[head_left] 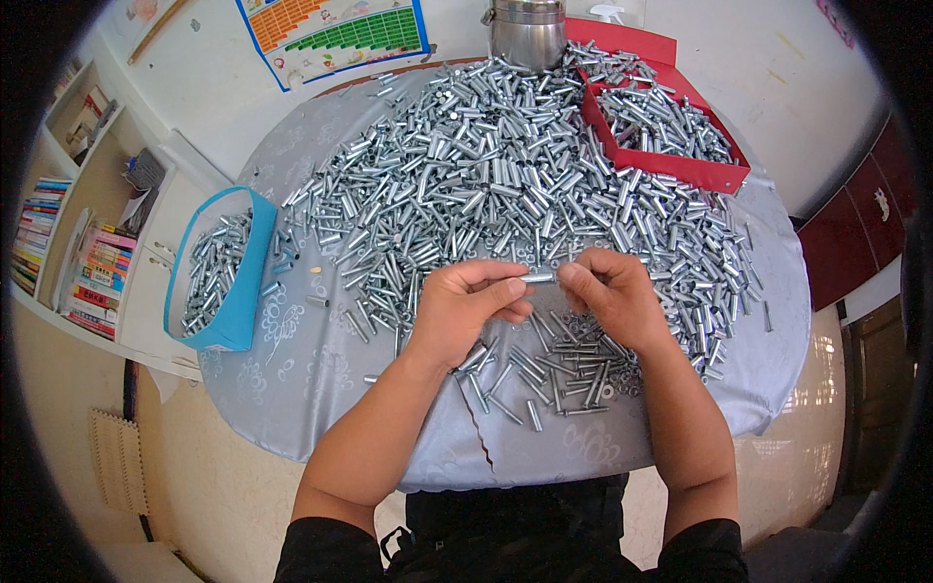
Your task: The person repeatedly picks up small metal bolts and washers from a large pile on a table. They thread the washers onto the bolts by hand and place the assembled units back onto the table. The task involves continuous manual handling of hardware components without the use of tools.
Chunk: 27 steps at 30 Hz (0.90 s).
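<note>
Near the middle of the table, my left hand (470, 299) and my right hand (614, 292) face each other, both closed in a pinch. Between them lies a short silver metal sleeve (537, 278), level, with one end in each hand's fingertips. Whether a bolt runs inside it is hidden. Behind the hands spreads a large heap of silver sleeves and bolts (486, 165). In front of them, between my forearms, lie loose long bolts (559, 374). Small washers and nuts (622, 374) sit beside my right forearm.
A blue fabric bin (255, 282) of metal parts stands at the table's left. At the back right is a red box (680, 172) filled with more, next to a steel pot (528, 34). The grey tablecloth (311, 389) has a tear near the front edge.
</note>
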Available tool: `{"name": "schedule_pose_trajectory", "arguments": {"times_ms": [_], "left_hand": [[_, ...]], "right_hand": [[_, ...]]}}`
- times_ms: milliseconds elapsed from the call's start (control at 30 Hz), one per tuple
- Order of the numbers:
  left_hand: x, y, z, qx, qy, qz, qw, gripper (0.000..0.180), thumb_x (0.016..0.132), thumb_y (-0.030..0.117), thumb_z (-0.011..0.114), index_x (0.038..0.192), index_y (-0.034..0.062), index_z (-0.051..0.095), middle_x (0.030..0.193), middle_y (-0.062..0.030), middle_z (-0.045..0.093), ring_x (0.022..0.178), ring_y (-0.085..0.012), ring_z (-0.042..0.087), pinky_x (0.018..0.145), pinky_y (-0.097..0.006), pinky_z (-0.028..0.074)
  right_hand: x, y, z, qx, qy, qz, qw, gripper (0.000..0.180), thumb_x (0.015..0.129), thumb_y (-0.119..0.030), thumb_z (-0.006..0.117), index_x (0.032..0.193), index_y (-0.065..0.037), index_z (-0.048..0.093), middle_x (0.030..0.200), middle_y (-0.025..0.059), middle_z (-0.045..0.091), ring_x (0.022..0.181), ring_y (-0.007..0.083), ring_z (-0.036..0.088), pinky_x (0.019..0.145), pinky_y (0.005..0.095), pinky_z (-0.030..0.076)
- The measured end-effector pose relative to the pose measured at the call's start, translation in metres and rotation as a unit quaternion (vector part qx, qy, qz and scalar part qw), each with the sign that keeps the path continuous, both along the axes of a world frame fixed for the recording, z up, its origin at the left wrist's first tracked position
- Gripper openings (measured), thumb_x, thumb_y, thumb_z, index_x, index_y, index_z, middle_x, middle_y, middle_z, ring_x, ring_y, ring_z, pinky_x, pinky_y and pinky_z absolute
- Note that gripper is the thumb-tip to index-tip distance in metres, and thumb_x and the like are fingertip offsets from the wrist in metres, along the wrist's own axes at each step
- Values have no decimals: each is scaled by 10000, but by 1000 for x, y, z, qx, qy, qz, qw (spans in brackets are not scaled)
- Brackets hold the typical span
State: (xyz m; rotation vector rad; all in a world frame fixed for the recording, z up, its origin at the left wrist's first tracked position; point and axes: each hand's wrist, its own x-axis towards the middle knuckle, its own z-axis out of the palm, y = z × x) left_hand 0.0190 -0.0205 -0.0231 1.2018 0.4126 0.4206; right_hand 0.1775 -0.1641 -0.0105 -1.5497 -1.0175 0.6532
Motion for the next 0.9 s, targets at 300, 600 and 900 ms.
{"name": "schedule_pose_trajectory", "arguments": {"times_ms": [300,600,900], "left_hand": [[1,2,-3,-16,2,26,1000,223,886,68,639,1087,-27,655,936,-151,698,736,-178,683,640,-279,576],[1,1,0,-13,0,22,1000,231,880,68,647,1091,-27,655,938,-147,697,729,-177,679,638,-280,575],[1,-1,1,-16,2,20,1000,220,879,57,644,1080,-31,655,917,-150,695,739,-185,686,644,-283,583]], "right_hand": [[-14,10,3,80,29,-93,992,245,930,-215,614,818,-2,658,660,18,579,592,77,526,533,234,414],[0,-1,0,37,88,-37,995,160,887,-133,658,961,8,650,793,31,627,676,91,565,611,240,463],[4,0,-5,32,30,-2,999,163,911,-160,634,947,-2,651,758,23,618,643,92,550,593,237,445]]}}
